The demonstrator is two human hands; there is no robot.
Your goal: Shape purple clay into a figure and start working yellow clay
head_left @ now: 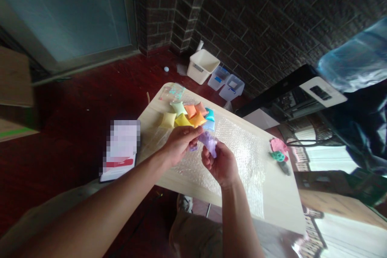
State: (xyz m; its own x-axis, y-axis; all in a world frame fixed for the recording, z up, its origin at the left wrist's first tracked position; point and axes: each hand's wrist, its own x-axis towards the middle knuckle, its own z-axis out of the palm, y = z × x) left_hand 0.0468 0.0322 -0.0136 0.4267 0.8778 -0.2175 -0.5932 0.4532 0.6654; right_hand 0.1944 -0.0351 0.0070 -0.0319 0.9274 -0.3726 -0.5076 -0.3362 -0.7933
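Note:
Between my two hands, over the table (287,205), is a crumpled soft purple packet (208,141). My left hand (183,141) pinches its left side with thumb and fingers. My right hand (222,163) is closed around its lower right end. Just beyond lie several small pillow-shaped packets: a pale green one (178,108), a pale yellow one (167,120), a bright yellow one (182,120), an orange one (197,119) and a teal one (209,114). Under my hands spreads bubble wrap (242,149). Whether the purple packet is sealed or torn I cannot tell.
Pink (278,145) and green (277,156) crumpled pieces lie at the table's right edge. A clear printed bag (176,92) is at the far left corner. On the floor beyond stand a white basket (202,66) and clear bins (232,87). A boxy black machine (281,88) is on the right.

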